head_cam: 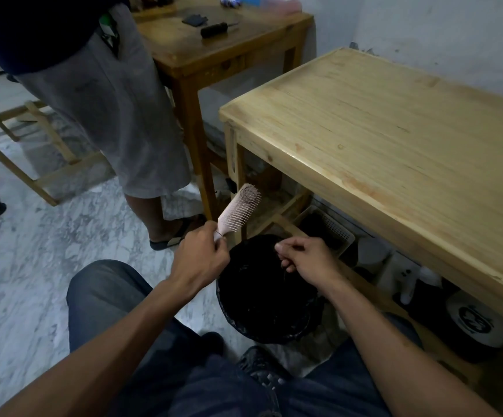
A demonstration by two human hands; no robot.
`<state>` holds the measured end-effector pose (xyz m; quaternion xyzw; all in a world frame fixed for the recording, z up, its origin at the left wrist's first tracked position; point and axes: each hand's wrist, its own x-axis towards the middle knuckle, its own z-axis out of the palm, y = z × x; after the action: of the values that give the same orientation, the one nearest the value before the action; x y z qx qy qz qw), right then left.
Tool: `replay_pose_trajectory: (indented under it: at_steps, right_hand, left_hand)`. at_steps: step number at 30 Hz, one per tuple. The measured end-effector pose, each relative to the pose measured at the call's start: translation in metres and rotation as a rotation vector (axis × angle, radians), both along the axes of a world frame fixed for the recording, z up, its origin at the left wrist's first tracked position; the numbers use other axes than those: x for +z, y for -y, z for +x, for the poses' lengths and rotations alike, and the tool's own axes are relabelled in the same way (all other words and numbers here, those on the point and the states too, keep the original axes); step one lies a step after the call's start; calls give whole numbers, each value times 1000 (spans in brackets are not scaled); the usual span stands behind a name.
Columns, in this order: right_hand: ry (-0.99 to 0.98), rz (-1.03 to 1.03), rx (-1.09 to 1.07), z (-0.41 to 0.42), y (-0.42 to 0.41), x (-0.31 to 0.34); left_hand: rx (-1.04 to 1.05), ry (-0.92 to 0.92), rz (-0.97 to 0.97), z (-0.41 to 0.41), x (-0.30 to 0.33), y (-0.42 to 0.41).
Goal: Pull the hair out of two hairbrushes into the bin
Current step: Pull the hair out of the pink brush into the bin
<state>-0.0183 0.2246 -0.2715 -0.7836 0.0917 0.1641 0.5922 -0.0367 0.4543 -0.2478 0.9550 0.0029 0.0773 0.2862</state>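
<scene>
My left hand (205,251) grips the handle of a pale pink hairbrush (239,207), which points up and away with its bristles facing right. A swirl of hair sits near the brush's tip. My right hand (304,257) hovers over the black-lined bin (229,308), fingers curled and pinched together. Thin dark strands seem to hang from the fingertips, but they are hard to see against the bin. A second dark brush (214,29) lies on the far brown table (259,28).
A light wooden table (394,139) stands to the right, with a white basket (334,228) and containers under it. Another person in grey shorts (108,109) stands at the left on the marble floor. My knees frame the bin.
</scene>
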Motion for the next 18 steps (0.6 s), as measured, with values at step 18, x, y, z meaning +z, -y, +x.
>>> replay_pose_trajectory:
  at_steps: [18]
  right_hand:
    - [-51, 378, 168, 12, -13, 25]
  left_hand:
    - [-247, 7, -49, -5, 11, 9]
